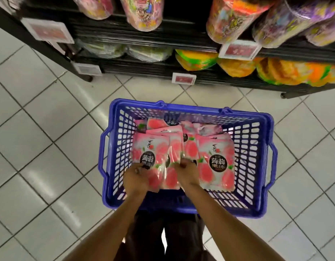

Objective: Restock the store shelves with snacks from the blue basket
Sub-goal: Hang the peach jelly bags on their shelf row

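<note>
Both hands are down inside the blue basket (200, 109), which sits on the tiled floor (40, 138). The left hand (136, 180) has its fingers (137, 169) curled, clamped on the lower edge of a pink snack packet (146, 151). The right hand (187, 175) has its fingers (183, 164) bent tight around a bunch of upright packets (172, 178) between the two hands. Just right of those fingers another packet (217, 166) lies flat, with more heaped beyond the fingertips. Well beyond the fingers stand the black shelves (144, 69), carrying bright tubs (236, 66) and price tags (183, 78).
</note>
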A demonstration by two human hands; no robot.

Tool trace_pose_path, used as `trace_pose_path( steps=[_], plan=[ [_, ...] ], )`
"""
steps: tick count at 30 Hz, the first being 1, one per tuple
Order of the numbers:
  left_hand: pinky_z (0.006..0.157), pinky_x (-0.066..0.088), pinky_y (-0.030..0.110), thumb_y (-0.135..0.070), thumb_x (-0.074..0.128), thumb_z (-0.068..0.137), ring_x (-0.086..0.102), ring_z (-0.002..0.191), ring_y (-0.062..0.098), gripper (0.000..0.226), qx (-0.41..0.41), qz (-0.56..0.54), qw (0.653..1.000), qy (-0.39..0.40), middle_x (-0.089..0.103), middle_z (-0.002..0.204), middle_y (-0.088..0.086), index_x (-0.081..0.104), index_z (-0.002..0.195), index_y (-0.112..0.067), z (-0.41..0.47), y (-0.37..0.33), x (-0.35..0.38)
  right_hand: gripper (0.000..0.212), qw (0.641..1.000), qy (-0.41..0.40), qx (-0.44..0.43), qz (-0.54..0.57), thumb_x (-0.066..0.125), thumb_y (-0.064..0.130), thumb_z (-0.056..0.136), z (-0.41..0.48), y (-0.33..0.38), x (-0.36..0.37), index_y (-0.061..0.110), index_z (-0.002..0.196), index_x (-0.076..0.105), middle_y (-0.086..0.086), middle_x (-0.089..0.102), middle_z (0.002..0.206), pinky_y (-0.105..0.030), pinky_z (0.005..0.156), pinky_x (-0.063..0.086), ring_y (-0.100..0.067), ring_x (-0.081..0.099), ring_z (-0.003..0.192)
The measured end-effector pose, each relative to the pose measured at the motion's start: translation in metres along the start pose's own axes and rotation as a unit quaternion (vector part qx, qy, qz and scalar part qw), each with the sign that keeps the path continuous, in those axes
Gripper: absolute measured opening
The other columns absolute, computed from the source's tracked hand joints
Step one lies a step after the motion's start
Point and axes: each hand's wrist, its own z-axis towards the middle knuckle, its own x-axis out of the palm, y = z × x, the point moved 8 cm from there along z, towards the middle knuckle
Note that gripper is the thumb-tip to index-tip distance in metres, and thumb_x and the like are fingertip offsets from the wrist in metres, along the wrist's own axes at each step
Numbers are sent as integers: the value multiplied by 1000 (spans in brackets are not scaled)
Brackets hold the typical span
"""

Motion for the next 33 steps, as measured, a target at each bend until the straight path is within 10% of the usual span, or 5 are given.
trace_pose_path(
  steps=[7, 16, 22, 29, 33],
  plan=[
    [94, 53, 44, -4, 75, 82, 64, 94, 25, 44, -40, -104, 986, 122, 64, 99, 13, 50, 118, -8, -2, -12, 30, 21, 993, -99, 10, 62, 41, 20, 101, -9, -16, -37, 18, 122, 45, -1, 62, 85, -33, 67, 46, -29, 62, 82],
    [76, 57, 27, -36, 77, 80, 69, 92, 17, 19, -71, -121, 931, 337, 73, 99, 1, 68, 95, -28, -25, -6, 40, 53, 983, 36, 73, 167, 66, 51, 87, -17, -23, -28, 12, 123, 61, 2, 69, 100, -35, 97, 41, -28, 59, 115],
    [92, 52, 40, -53, 93, 43, 65, 103, 26, 73, -81, -204, 927, 304, 68, 111, 11, 60, 96, -15, -51, -21, 14, 38, 924, 68, 66, 370, 68, 46, 79, -62, -18, -46, 16, 103, 65, 0, 72, 84, -39, 82, 52, -17, 68, 82],
    [100, 50, 51, -4, 95, 46, 63, 115, 29, 99, 19, -285, 912, 293, 68, 121, 10, 51, 132, -25, -99, -126, -70, 45, 847, 106, 10, 521, 60, 44, 83, -151, 36, -105, 19, 120, 70, -21, 60, 134, -57, 110, 38, -38, 55, 127],
    [99, 49, 57, -32, 93, 35, 66, 110, 33, 93, 71, -262, 922, 278, 73, 111, 11, 64, 122, -16, -136, -196, -136, 58, 844, 92, -64, 525, 49, 49, 90, -197, 83, -164, 18, 139, 54, -12, 62, 134, -54, 105, 44, -31, 58, 125]
  ],
)
